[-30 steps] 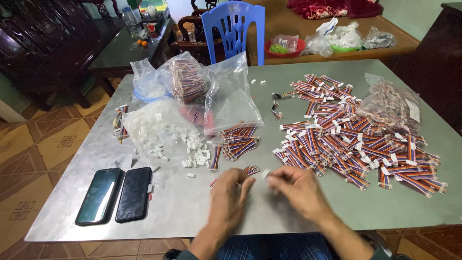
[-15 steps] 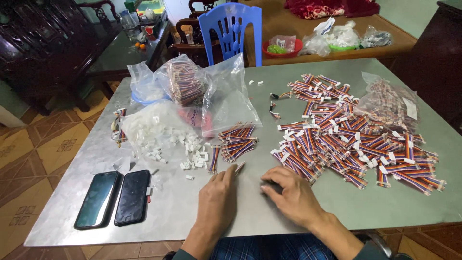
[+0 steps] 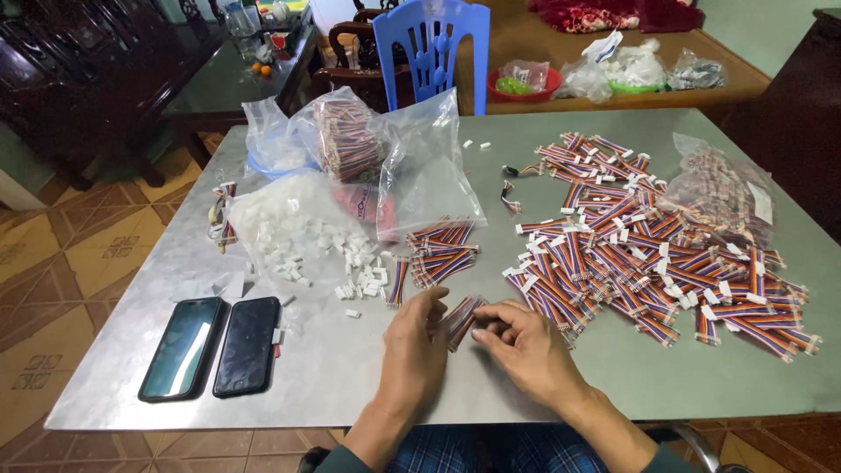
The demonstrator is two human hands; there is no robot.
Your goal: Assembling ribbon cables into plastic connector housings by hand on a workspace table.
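Observation:
My left hand and my right hand rest together on the metal table near its front edge. Between their fingertips they pinch a short striped ribbon cable lying flat on the table. Just beyond it is a small stack of the same cables. A spill of small white plastic connectors lies to the left of that stack. A large heap of ribbon cables with white connectors covers the table's right half.
Two dark phones lie side by side at the front left. Clear plastic bags of cables and connectors stand at the back left, another bag at the right. A blue plastic chair stands behind the table.
Both hands have drawn back toward the front edge and come together on one ribbon cable; the right hand slid left from the edge of the big heap.

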